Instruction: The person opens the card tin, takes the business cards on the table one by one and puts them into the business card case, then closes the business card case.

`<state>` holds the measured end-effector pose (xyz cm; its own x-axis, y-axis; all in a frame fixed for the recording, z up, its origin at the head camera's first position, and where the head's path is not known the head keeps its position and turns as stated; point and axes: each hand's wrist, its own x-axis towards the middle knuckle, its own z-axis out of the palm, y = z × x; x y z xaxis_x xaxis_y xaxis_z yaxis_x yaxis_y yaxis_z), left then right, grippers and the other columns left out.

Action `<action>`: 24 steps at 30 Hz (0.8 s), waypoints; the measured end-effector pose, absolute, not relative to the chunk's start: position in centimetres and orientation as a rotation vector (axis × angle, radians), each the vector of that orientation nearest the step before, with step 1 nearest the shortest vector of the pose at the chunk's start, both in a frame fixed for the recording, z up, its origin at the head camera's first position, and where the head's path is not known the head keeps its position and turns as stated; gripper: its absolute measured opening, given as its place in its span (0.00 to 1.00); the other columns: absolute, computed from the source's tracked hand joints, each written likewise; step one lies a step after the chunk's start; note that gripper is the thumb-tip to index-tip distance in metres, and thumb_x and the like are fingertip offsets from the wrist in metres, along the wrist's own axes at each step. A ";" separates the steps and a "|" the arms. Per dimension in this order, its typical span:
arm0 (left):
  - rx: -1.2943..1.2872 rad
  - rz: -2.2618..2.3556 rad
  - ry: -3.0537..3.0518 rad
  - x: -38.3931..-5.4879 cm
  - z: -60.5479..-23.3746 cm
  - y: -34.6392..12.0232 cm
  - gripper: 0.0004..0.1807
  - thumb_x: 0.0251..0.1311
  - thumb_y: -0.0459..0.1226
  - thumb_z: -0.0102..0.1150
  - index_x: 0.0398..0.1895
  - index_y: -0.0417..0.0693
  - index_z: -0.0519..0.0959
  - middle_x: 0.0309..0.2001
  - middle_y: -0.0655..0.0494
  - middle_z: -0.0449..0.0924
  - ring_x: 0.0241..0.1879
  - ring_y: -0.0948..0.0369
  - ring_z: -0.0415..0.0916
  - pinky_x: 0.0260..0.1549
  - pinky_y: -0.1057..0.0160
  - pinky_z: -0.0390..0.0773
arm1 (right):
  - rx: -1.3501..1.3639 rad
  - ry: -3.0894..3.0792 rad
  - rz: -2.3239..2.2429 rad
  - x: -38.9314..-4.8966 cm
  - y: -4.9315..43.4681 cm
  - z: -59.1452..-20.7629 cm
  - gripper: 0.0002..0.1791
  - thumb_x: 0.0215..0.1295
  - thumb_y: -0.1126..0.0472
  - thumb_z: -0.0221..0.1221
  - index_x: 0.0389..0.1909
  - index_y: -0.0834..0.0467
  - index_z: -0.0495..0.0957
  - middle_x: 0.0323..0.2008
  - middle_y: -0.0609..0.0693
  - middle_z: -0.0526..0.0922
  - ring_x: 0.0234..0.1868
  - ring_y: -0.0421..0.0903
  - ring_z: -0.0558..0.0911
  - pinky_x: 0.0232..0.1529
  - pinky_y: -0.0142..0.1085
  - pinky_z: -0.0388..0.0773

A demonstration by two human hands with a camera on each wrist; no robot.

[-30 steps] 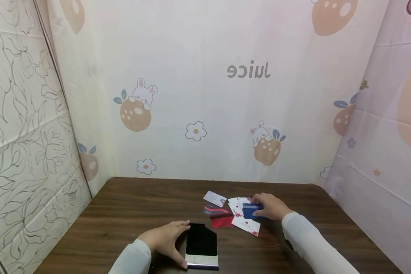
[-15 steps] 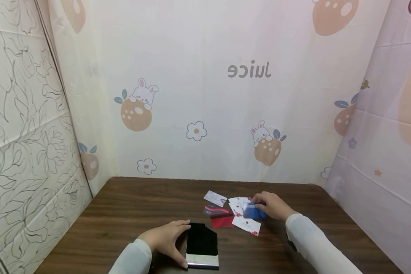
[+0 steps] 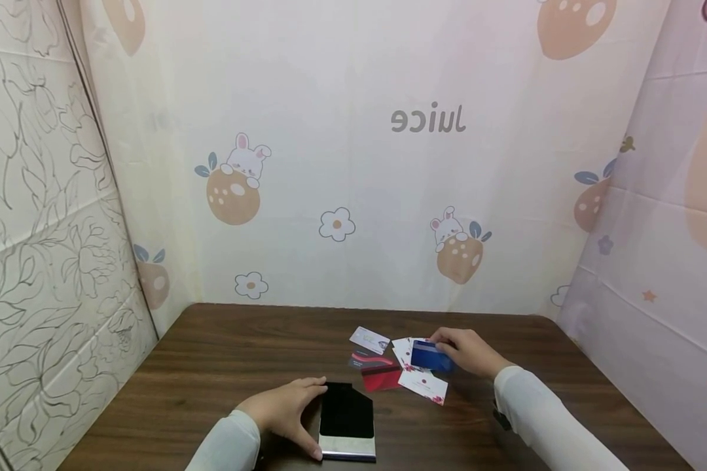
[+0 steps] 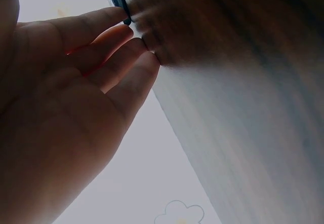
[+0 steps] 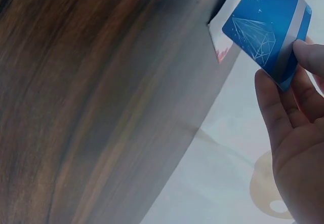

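1. The blue card (image 3: 430, 356) could swivel or slip; the right hand (image 3: 470, 353) pinches it only near one end, so a loosened thumb would let it drop; its free end might also drag the white cards (image 3: 424, 386) left of that hand.
2. The black-topped case (image 3: 347, 415), just right of the left hand (image 3: 285, 411), could skid across the desk (image 3: 241, 347) if pushed unevenly.
3. Right hand: thumb on the card's striped face, fingers behind; card to its left.
4. Left hand: thumb and fingers spread wide, touching the case's side.

Cards (image 3: 405, 353) on table (image 3: 212, 366); case (image 3: 346, 412) front-left
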<state>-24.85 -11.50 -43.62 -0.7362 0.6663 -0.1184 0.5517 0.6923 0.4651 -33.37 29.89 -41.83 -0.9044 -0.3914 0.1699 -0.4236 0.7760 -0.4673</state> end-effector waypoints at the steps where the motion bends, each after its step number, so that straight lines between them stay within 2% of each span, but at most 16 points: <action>1: 0.967 0.587 2.627 -24.8 -43.6 -11.5 0.57 0.41 0.59 0.79 0.72 0.42 0.67 0.75 0.48 0.59 0.72 0.49 0.58 0.67 0.49 0.64 | 0.672 -2.899 0.791 -33.3 29.8 -41.7 0.07 0.71 0.60 0.61 0.47 0.51 0.82 0.44 0.49 0.85 0.39 0.46 0.82 0.46 0.54 0.83; 24: 0.959 0.586 2.636 -24.7 -43.5 -11.4 0.56 0.40 0.60 0.79 0.72 0.43 0.67 0.75 0.48 0.60 0.72 0.48 0.58 0.66 0.47 0.65 | 0.886 -2.876 0.819 -31.5 24.9 -40.0 0.08 0.73 0.59 0.60 0.49 0.51 0.81 0.40 0.42 0.83 0.39 0.42 0.80 0.47 0.44 0.83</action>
<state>-24.72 -11.42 -43.54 -0.7423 0.6599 -0.1162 0.5485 0.6981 0.4603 -31.46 24.89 -39.99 -0.8384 -0.5180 0.1697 -0.5297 0.7008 -0.4778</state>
